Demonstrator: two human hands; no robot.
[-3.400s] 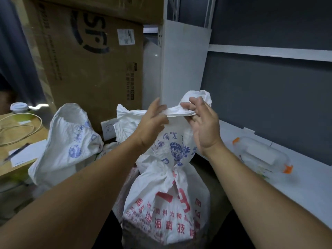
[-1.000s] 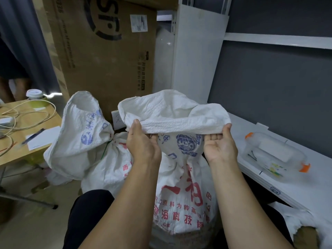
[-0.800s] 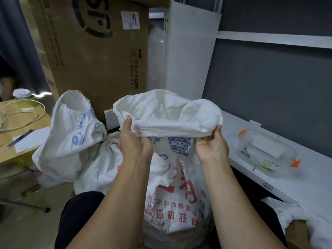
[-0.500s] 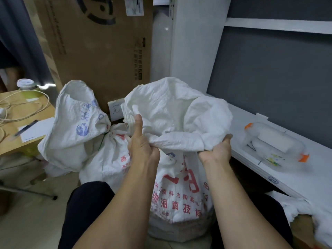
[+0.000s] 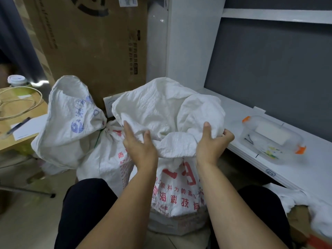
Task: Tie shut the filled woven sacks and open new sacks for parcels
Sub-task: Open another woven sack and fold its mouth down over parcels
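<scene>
Currently, left hand (image 5: 142,150) and right hand (image 5: 211,144) clamp curled fingers on the sack (image 5: 161,105) rim, spreading its mouth for parcels.

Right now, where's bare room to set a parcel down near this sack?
The white counter is bare between the open sack and the clear latch box, and in front of it. Left is crowded: tied sack, then a cable-strewn wooden table.

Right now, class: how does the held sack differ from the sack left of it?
The left hand and right hand grip the held sack at its top; the left sack stands untouched. A green tie cinches the left sack; the held sack shows none. Both are white with red print.
</scene>
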